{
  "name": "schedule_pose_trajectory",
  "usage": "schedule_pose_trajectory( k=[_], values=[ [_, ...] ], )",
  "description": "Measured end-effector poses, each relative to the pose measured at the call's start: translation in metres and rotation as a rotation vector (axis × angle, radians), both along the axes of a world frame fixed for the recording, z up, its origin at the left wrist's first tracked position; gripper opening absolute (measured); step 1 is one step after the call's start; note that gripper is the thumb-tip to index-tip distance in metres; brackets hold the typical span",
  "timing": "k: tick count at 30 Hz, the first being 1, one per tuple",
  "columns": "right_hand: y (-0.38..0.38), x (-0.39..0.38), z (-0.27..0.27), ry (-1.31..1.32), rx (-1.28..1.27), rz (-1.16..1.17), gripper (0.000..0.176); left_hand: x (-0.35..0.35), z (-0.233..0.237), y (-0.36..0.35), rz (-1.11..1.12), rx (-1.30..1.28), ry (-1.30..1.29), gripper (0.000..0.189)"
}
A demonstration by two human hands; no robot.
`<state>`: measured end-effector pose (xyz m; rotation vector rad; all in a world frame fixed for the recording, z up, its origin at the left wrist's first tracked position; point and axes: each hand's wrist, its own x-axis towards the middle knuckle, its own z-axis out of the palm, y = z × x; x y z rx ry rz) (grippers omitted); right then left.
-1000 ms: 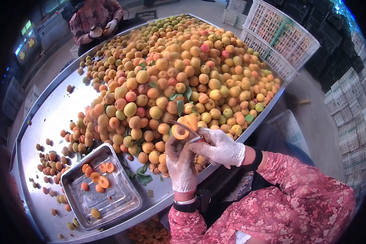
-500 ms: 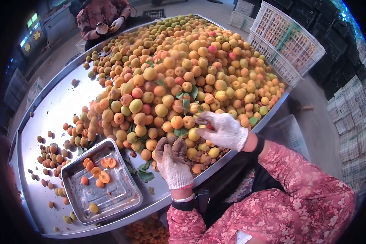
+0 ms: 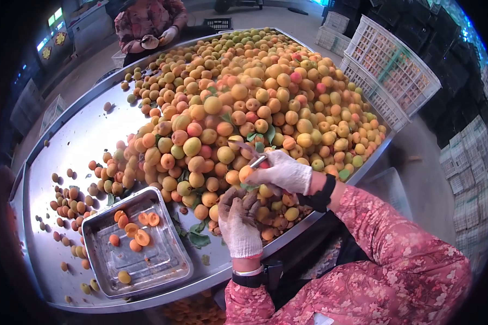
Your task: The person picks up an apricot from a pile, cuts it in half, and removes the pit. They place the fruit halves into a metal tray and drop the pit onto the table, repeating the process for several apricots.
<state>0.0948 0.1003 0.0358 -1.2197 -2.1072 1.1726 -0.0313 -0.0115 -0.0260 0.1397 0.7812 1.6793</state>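
My right hand (image 3: 281, 172), in a white knit glove, grips a small knife (image 3: 250, 152) whose blade points up and left, and pinches an orange apricot (image 3: 245, 173) at its fingertips. My left hand (image 3: 237, 218), also gloved and stained, lies just below it with the fingers curled down on the near edge of the big apricot pile (image 3: 244, 103). Anything inside the left hand is hidden. A metal tray (image 3: 162, 271) to the left of my hands holds several apricot halves (image 3: 138, 233).
The steel table (image 3: 76, 146) has a raised rim and loose small fruit (image 3: 65, 208) on its left side. Another person (image 3: 146, 21) works at the far end. White plastic crates (image 3: 396, 70) stand at the right. A bin of fruit (image 3: 195, 311) sits under the near edge.
A second ago both hands held a split apricot up with the knife. The left hand dropped to the pile's edge, while the right reached into the pile and now holds a whole apricot.
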Motion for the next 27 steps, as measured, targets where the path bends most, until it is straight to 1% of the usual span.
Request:
schedule_pose_trajectory(
  k=[2, 3, 4, 5, 6, 8, 10, 11, 12, 14, 15, 16, 18, 19, 21, 22, 24, 25, 26, 27],
  values=[
    [-0.011, 0.009, 0.012, 0.239, -0.634, -0.038, 0.033, 0.002, 0.012, -0.001, -0.041, 0.09, 0.052, 0.039],
    [-0.02, 0.008, 0.008, 0.375, -0.691, -0.052, 0.028, 0.004, 0.021, -0.002, -0.041, 0.089, 0.049, 0.039],
    [-0.024, 0.01, 0.008, 0.372, -0.693, -0.052, 0.028, 0.007, 0.031, -0.003, -0.069, 0.129, 0.266, 0.042],
    [-0.029, 0.013, 0.01, 0.443, -0.834, -0.066, 0.028, 0.009, 0.035, -0.005, -0.096, 0.166, 0.485, 0.045],
    [-0.034, 0.013, 0.013, 0.515, -0.976, -0.078, 0.027, 0.008, 0.033, -0.006, -0.095, 0.163, 0.484, 0.045],
    [-0.039, 0.014, 0.016, 0.525, -0.966, -0.074, 0.028, 0.005, 0.024, -0.005, -0.203, 0.243, 0.446, 0.047],
    [-0.042, 0.017, 0.02, 0.443, -0.928, -0.106, 0.028, 0.007, 0.025, -0.006, -0.192, 0.271, 0.393, 0.046],
    [-0.042, 0.021, 0.021, 0.361, -0.86, -0.104, 0.027, 0.007, 0.028, -0.007, -0.195, 0.242, 0.391, 0.044],
    [-0.043, 0.021, 0.023, 0.361, -0.859, -0.109, 0.027, 0.007, 0.029, -0.007, -0.197, 0.213, 0.389, 0.043],
    [-0.048, 0.017, 0.029, 0.191, -0.637, -0.094, 0.027, 0.01, 0.029, -0.005, -0.183, 0.189, 0.363, 0.042],
    [-0.05, 0.016, 0.035, 0.197, -0.609, -0.097, 0.027, 0.011, 0.029, -0.005, -0.167, 0.164, 0.338, 0.04],
    [-0.049, 0.016, 0.035, 0.197, -0.611, -0.098, 0.027, 0.01, 0.03, -0.005, -0.169, 0.162, 0.338, 0.04],
    [-0.046, 0.019, 0.035, 0.171, -0.667, -0.046, 0.032, 0.009, 0.035, -0.008, -0.188, 0.138, 0.49, 0.037],
    [-0.047, 0.021, 0.034, 0.171, -0.668, -0.047, 0.032, 0.009, 0.031, -0.008, -0.189, 0.137, 0.49, 0.037],
    [-0.048, 0.022, 0.03, 0.193, -0.675, 0.015, 0.04, 0.012, 0.017, -0.006, -0.125, 0.208, 0.212, 0.036],
    [-0.05, 0.022, 0.031, 0.191, -0.678, 0.016, 0.04, 0.012, 0.008, -0.005, -0.124, 0.204, 0.21, 0.036],
    [-0.054, 0.021, 0.035, 0.194, -0.731, 0.009, 0.049, 0.01, -0.005, -0.003, -0.157, 0.142, -0.059, 0.036],
    [-0.055, 0.02, 0.033, 0.169, -0.699, -0.009, 0.044, 0.011, -0.005, -0.003, -0.153, 0.139, -0.059, 0.036],
    [-0.056, 0.019, 0.032, 0.168, -0.702, -0.004, 0.044, 0.013, -0.004, -0.002, -0.114, 0.108, -0.152, 0.038],
    [-0.057, 0.018, 0.031, 0.157, -0.636, -0.052, 0.039, 0.013, -0.003, -0.002, -0.074, 0.077, -0.243, 0.039]
  ],
)
